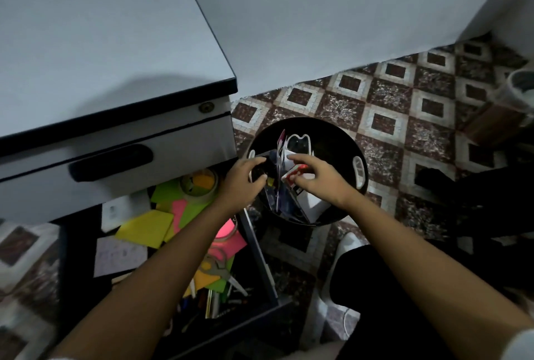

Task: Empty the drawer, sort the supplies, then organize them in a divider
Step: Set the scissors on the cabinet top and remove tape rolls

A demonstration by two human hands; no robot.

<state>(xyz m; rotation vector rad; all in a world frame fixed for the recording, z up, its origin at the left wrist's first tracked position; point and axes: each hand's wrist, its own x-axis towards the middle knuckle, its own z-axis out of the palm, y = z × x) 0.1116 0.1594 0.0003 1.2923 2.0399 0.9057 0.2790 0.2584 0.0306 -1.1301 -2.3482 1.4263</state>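
Both over black bin (332,134): left hand (241,183) curled on dark item, right hand (313,179) pinching red-white pack (294,172).

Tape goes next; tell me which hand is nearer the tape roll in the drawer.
Left. The left hand is just right of the tape roll; the right hand is farther right, over the black bin.

My drawer (257,247) hangs open, cluttered. Bright sticky notes (146,228), tape (199,186), scissors (219,268) and pens (212,303) lie jumbled inside.
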